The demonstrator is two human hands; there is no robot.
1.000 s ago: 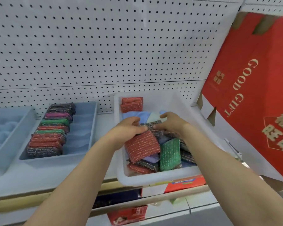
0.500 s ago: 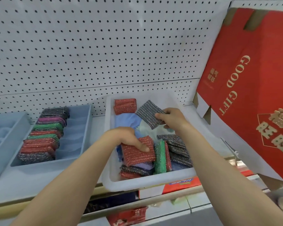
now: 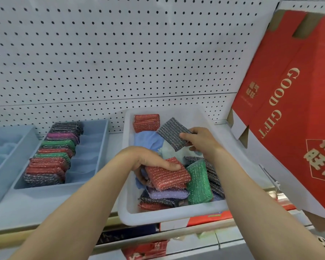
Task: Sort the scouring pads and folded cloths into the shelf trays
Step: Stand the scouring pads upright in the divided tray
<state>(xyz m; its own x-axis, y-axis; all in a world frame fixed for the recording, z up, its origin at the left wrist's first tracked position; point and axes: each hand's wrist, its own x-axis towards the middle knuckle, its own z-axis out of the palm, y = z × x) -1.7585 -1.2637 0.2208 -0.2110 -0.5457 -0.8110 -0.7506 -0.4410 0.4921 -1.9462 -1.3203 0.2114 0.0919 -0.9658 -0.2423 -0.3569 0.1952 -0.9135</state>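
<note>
Grey glittery rectangular scouring pad point(image 3: 172, 135) is pinched at its right edge by the right hand point(image 3: 200, 142), thumb on top, fingers underneath. Pad is lifted clear, tilted, hanging over the back half of the white plastic tub point(image 3: 169, 215) on the shelf point(image 3: 51, 203).

Red glittery scouring pad point(image 3: 167, 174) sits on top of the pile at tub centre. Left hand point(image 3: 148, 162) grips its left end, thumb across the top face, fingers curled under.

Just right of the red pad: a green glittery pad point(image 3: 199, 182) standing on edge, touching it. Below the red one, a lilac pad point(image 3: 167, 194), then dark and red ones at the tub's front wall. Stack of two red pads point(image 3: 146, 122) in the back left corner. Pale blue folded cloth point(image 3: 148, 140) lies between that stack and the left hand, partly covered by the grey pad and both hands; how many cloths are there, can't tell.

Further left, well apart from the tub: blue-grey divided tray point(image 3: 86, 152), left column filled with pads on edge — dark, purple, green, red. Right column slots look bare. Another blue tray point(image 3: 6, 166) at far left, cut off by frame.

Red cardboard box point(image 3: 289, 102) printed "GOOD GIFT" leans in from the right. White pegboard point(image 3: 120, 53) behind everything.
</note>
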